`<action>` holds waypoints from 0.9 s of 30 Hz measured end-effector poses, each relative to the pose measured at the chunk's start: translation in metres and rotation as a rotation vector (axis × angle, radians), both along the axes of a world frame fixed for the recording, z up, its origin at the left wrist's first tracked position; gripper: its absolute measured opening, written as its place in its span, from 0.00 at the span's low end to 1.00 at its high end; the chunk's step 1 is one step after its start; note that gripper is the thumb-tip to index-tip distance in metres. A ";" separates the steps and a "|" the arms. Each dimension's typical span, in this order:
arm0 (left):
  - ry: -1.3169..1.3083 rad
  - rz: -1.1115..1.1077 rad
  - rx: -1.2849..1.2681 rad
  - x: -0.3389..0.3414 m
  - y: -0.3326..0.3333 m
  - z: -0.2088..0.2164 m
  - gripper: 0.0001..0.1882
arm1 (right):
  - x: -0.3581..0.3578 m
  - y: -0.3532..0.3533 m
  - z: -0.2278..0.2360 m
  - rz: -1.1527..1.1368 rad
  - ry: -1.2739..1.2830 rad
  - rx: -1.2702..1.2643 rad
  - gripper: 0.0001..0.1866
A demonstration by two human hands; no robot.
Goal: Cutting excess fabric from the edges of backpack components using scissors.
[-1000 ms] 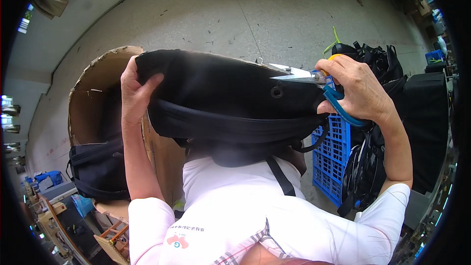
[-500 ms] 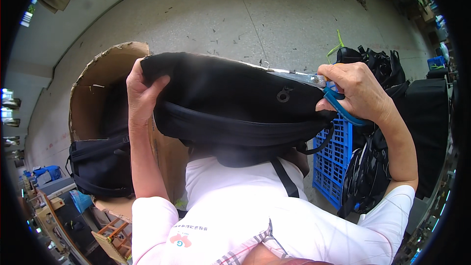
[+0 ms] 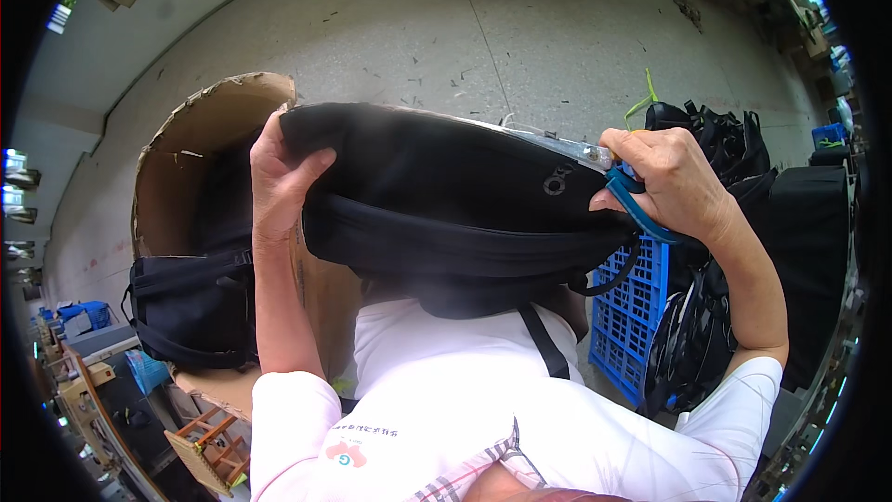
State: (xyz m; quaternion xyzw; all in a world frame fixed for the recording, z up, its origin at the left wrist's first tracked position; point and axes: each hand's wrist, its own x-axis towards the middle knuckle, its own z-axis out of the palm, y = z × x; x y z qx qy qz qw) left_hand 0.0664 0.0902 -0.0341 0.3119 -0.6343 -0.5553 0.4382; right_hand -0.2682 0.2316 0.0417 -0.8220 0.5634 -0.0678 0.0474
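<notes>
A black backpack (image 3: 437,167) is held out in front of me, spread across my front with a small round grey mark near its right end. My left hand (image 3: 282,172) pinches its upper left corner, thumb on the near face. At the other end my right hand (image 3: 674,172) is closed round scissors (image 3: 643,212) with teal-blue handles. Their pale blades point left along the bag's upper edge, where short loose threads stick up. Whether the blades touch the fabric I cannot tell.
On the left stands an open cardboard box (image 3: 153,195) with black bags in it; another black bag (image 3: 190,311) lies over its near side. A blue plastic crate (image 3: 632,316) and a heap of black bags (image 3: 706,135) are on the right. A wooden stool (image 3: 206,451) sits lower left.
The backpack and my left hand have shifted slightly right in view. My right hand and the scissors are slightly lower and further left. Both grips look the same.
</notes>
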 end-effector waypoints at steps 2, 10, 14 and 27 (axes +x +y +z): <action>0.041 -0.041 -0.013 0.003 0.000 0.001 0.17 | 0.004 -0.001 0.009 -0.100 -0.218 0.090 0.29; 0.072 0.056 0.045 -0.001 0.006 0.010 0.14 | 0.014 -0.006 0.026 -0.266 -0.408 0.245 0.41; 0.077 0.069 0.034 -0.002 0.011 0.013 0.14 | 0.024 -0.008 0.031 -0.186 -0.192 0.246 0.39; 0.246 0.073 0.183 0.003 0.017 0.011 0.10 | 0.038 -0.014 0.020 -0.026 -0.173 0.150 0.33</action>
